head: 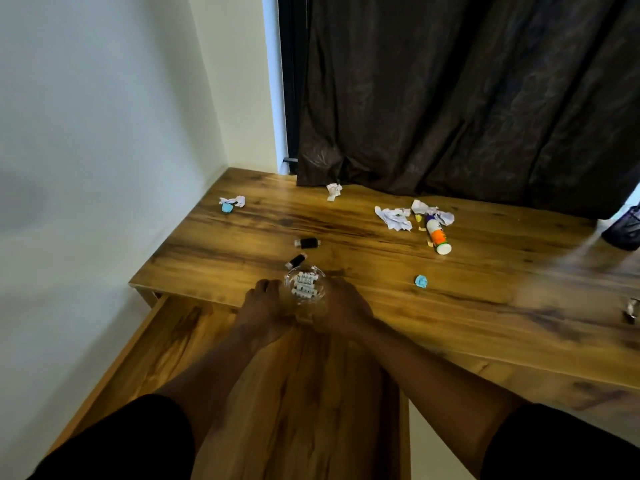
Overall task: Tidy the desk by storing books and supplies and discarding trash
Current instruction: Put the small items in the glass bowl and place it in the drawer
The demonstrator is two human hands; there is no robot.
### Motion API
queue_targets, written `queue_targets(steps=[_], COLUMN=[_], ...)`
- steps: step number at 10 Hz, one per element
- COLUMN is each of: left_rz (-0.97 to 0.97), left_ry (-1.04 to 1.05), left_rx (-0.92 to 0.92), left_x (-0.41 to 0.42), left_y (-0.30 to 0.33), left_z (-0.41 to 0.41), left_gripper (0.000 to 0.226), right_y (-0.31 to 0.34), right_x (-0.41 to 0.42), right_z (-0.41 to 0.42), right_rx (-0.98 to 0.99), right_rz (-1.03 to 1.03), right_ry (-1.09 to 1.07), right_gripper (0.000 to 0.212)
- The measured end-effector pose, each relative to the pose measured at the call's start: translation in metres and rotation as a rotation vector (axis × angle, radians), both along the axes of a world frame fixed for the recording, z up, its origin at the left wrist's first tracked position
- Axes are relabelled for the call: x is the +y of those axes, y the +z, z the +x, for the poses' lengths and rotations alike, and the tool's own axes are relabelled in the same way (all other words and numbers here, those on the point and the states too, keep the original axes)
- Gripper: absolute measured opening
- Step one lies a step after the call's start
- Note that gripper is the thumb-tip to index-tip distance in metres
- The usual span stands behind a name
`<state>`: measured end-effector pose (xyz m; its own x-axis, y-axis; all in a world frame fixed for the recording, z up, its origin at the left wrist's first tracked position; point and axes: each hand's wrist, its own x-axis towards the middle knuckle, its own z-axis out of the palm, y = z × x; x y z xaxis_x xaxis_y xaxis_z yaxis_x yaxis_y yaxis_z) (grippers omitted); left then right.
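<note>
A small clear glass bowl (305, 285) with several white batteries in it sits at the desk's front edge. My left hand (265, 308) and my right hand (341, 306) grip it from either side. Two black spools (307, 243) (295, 261) lie just behind the bowl. Farther back right lie crumpled white papers (394, 218) (433, 209) and a glue stick (438, 235) with an orange label. More crumpled scraps sit at the back (334, 191) and back left (232, 202). A blue paper ball (421, 281) lies right of the bowl.
Below my hands a wooden drawer (166, 341) stands pulled out from the desk (485, 306). A dark curtain (467, 98) hangs behind the desk, a white wall is on the left. A dark object (623, 230) and a small metallic thing (631, 310) sit at the right edge.
</note>
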<state>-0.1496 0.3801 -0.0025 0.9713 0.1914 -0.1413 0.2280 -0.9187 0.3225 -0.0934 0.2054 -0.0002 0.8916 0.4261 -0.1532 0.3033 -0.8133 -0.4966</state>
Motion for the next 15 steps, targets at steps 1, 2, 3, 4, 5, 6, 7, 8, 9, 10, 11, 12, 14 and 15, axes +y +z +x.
queue_targets(steps=[1, 2, 3, 4, 5, 6, 7, 8, 9, 10, 11, 12, 14, 15], left_rz=[0.049, 0.119, 0.148, 0.219, 0.261, 0.268, 0.270, 0.239, 0.215, 0.239, 0.216, 0.182, -0.157, -0.297], left_ry=[0.039, 0.009, -0.046, -0.095, -0.097, -0.100, -0.101, -0.092, -0.087, -0.119, -0.116, -0.134, 0.034, 0.099], left_rx=[0.014, 0.050, 0.137, 0.186, 0.202, 0.197, 0.183, 0.204, 0.234, 0.258, 0.243, 0.235, 0.246, 0.215], left_x=[0.009, 0.017, 0.032, 0.043, 0.044, 0.043, 0.043, 0.042, 0.045, 0.052, 0.056, 0.047, 0.050, 0.052], left_y=[-0.010, -0.014, -0.017, -0.016, -0.012, -0.011, -0.012, -0.012, -0.016, -0.027, -0.030, -0.013, -0.017, -0.020], left_z=[0.029, 0.046, 0.056, 0.061, 0.062, 0.064, 0.065, 0.063, 0.067, 0.072, 0.067, 0.057, 0.048, 0.041], left_gripper=[0.100, 0.116, 0.127, 0.129, 0.133, 0.132, 0.132, 0.135, 0.137, 0.139, 0.142, 0.136, 0.144, 0.117], right_y=[-0.009, -0.016, -0.025, -0.030, -0.028, -0.027, -0.028, -0.027, -0.027, -0.033, -0.044, -0.056, -0.094, -0.116], right_x=[0.006, 0.010, 0.016, 0.020, 0.025, 0.031, 0.034, 0.029, 0.019, 0.003, -0.015, -0.028, -0.029, -0.020], right_z=[0.028, 0.046, 0.059, 0.067, 0.073, 0.076, 0.077, 0.070, 0.052, 0.027, -0.005, -0.040, -0.097, -0.117], right_rx=[0.000, 0.004, 0.008, -0.040, -0.064, -0.105, -0.121, -0.135, -0.156, -0.190, -0.259, -0.288, -0.184, -0.119], right_rz=[-0.046, -0.105, -0.162, -0.209, -0.219, -0.253, -0.234, -0.186, -0.129, -0.055, 0.010, 0.064, 0.051, 0.027], right_ry=[-0.003, 0.030, 0.070, 0.113, 0.165, 0.221, 0.225, 0.207, 0.190, 0.146, 0.132, 0.178, 0.313, 0.359], right_gripper=[0.106, 0.109, 0.119, 0.120, 0.119, 0.120, 0.118, 0.119, 0.120, 0.116, 0.110, 0.104, 0.102, 0.103])
